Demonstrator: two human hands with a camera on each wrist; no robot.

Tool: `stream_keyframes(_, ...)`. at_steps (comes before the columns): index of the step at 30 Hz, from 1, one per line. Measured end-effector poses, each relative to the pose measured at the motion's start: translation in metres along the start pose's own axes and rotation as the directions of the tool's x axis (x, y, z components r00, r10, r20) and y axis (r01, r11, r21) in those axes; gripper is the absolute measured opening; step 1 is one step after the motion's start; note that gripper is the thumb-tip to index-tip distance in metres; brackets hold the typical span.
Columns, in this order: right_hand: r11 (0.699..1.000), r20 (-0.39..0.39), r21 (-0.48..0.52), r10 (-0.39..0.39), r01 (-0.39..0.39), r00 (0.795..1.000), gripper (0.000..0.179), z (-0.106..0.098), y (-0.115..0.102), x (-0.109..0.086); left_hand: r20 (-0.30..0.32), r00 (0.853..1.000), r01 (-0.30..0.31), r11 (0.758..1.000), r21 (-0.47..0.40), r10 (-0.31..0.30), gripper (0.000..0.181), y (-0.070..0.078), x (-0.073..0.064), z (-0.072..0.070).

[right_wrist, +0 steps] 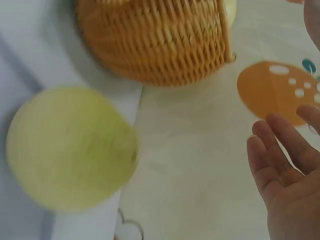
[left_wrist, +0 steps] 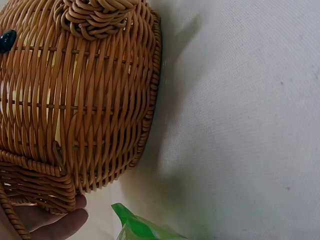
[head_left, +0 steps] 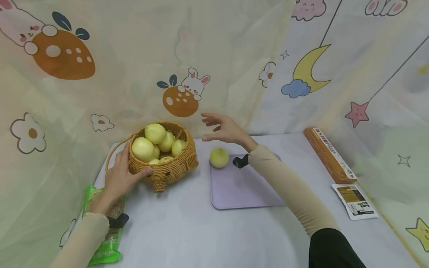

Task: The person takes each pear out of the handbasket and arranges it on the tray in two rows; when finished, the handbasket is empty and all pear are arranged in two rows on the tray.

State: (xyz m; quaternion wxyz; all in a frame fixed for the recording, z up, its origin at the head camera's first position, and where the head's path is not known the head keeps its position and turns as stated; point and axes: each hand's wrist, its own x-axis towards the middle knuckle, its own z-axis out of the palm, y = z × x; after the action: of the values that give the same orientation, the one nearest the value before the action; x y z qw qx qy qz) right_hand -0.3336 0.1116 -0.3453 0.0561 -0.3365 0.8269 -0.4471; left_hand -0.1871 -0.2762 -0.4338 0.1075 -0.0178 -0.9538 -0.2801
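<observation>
Pears [head_left: 155,134], pale yellow-green, lie heaped in an animal-shaped wicker basket [head_left: 175,168] on the white-covered bench [head_left: 167,234]; a single pear [head_left: 219,158] sits at the far left corner of a lilac tray [head_left: 241,191]. The left hand [head_left: 122,173] has its grip clamped on the basket's side, thumb across the front. The right hand [head_left: 226,128] hangs above and beyond the single pear, grip apart, thumb and fingers clear of it. A green-edged bag [head_left: 105,255] lies beneath the left wrist; a long brown box [head_left: 328,158] and a flat packet [head_left: 356,201] rest right of the tray.

Diffuse light, soft shadows, right wrist view's fruit [right_wrist: 72,150] blurred
</observation>
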Motion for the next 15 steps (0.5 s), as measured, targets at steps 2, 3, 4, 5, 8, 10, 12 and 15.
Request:
stream_keyframes(2, 1.000, 0.002, 0.006, -0.008, 0.008, 1.000, 0.084, 0.006, -0.005, 0.006, 0.000, 1.000, 0.001, 1.000, 0.001, -0.001, 0.124, 0.000, 0.000, 0.000)
stream_keyframes(3, 1.000, 0.004, 0.007, -0.012, 0.012, 1.000, 0.083, 0.010, -0.008, 0.009, 0.000, 1.000, 0.002, 1.000, 0.001, -0.002, 0.124, 0.000, 0.000, 0.000)
stream_keyframes(4, 1.000, 0.008, 0.005, -0.014, 0.014, 1.000, 0.082, 0.012, -0.011, 0.012, 0.001, 1.000, 0.001, 1.000, 0.001, -0.001, 0.124, 0.000, 0.000, 0.000)
stream_keyframes(5, 1.000, 0.011, -0.008, -0.015, 0.015, 1.000, 0.082, 0.015, -0.015, 0.015, 0.003, 1.000, 0.001, 1.000, 0.002, -0.001, 0.124, 0.000, 0.000, 0.000)
stream_keyframes(8, 0.999, 0.028, -0.042, -0.019, 0.020, 0.999, 0.081, 0.023, -0.024, 0.024, 0.003, 1.000, 0.000, 1.000, 0.002, 0.000, 0.124, 0.001, 0.000, -0.001)
stream_keyframes(10, 0.998, 0.039, -0.060, -0.031, 0.034, 0.999, 0.081, 0.029, -0.028, 0.031, 0.000, 1.000, -0.003, 1.000, 0.002, 0.003, 0.125, 0.001, 0.000, -0.001)
stream_keyframes(12, 0.998, 0.054, -0.045, -0.047, 0.050, 0.997, 0.080, 0.034, -0.033, 0.038, -0.004, 1.000, -0.006, 1.000, 0.001, 0.006, 0.124, 0.000, 0.000, 0.000)
stream_keyframes(15, 0.998, 0.074, 0.006, -0.060, 0.060, 0.995, 0.080, 0.044, -0.037, 0.048, -0.001, 1.000, -0.004, 1.000, -0.003, 0.004, 0.125, -0.001, 0.000, 0.001)
